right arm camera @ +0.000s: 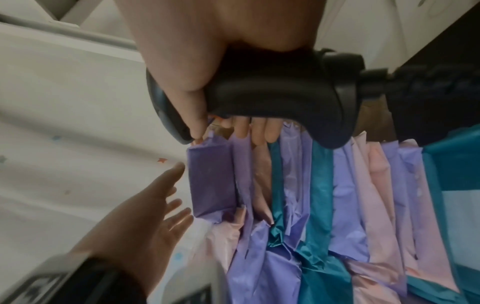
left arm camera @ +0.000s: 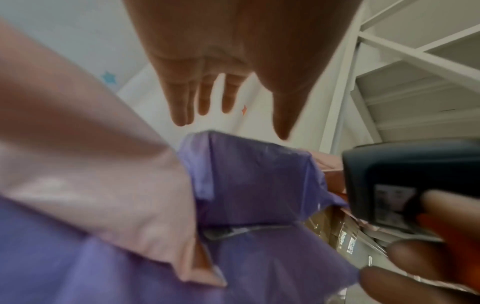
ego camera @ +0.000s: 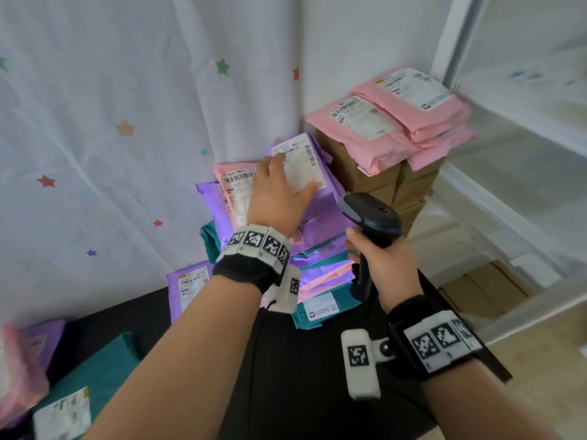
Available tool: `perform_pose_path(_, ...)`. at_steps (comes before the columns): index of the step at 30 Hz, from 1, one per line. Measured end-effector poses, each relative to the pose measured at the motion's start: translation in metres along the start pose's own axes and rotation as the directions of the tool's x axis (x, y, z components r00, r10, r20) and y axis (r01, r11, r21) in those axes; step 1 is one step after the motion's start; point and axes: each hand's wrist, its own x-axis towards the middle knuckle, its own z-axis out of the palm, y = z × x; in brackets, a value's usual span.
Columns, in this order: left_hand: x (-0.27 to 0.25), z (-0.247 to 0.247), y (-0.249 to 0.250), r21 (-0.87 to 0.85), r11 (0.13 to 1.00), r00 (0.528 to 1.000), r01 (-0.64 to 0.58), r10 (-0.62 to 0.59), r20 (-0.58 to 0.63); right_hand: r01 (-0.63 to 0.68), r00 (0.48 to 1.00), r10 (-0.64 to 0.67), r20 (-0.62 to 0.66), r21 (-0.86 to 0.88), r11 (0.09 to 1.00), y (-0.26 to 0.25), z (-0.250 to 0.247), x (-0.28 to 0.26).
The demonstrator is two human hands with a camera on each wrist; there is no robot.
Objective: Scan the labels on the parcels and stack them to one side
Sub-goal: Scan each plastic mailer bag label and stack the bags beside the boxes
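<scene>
We find the left hand [ego camera: 279, 192] at centre frame of the head view, fingers straight and slightly spread above the white label [ego camera: 301, 166] of the top purple parcel [ego camera: 320, 198]. From the left wrist view the fingertips appear just clear of the parcel; contact cannot be confirmed. The right hand [ego camera: 384, 265], lower right of centre, has its fingers curled round the handle of the black scanner [ego camera: 371, 214], head pointing toward the stack.

We judge the step in hand to be settling this parcel on the stack of mailers [right arm camera: 337, 205]. To do it well, we would press flat on the label, square the edges with the parcels beneath, and keep the scanner clear. The layers are slippery film and unevenly aligned, so a sideways push could slide them.

Surroundings: pink parcels [ego camera: 397, 122] lie on brown cartons [ego camera: 390, 182] at upper right, just beside the stack. A teal parcel [ego camera: 92, 385] and others lie at lower left on the black table [ego camera: 301, 392], probably unscanned. A star-patterned cloth [ego camera: 95, 122] hangs behind. White shelving [ego camera: 508, 185] stands at right. The scanner cable [right arm camera: 428, 86] runs back along the right wrist and could snag.
</scene>
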Motion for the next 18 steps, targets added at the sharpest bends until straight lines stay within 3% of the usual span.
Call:
perform_pose_path(2,-0.008,-0.002,-0.012,0.095,0.988,0.986,-0.124,0.111,0.127,-0.004,1.0,0.004,-0.005,0.007,1.0,0.002,0.004,0.006)
perform_pose_path(5,-0.011,0.0,-0.024,0.203,0.96,0.955,-0.194,0.137,0.263,0.004,1.0,-0.004,-0.019,0.012,1.0,0.001,0.01,0.013)
perform_pose_path(18,0.006,0.011,-0.019,0.233,0.952,0.975,-0.198,0.165,0.151,0.051,0.999,-0.051,0.007,-0.04,0.998,-0.007,0.013,0.018)
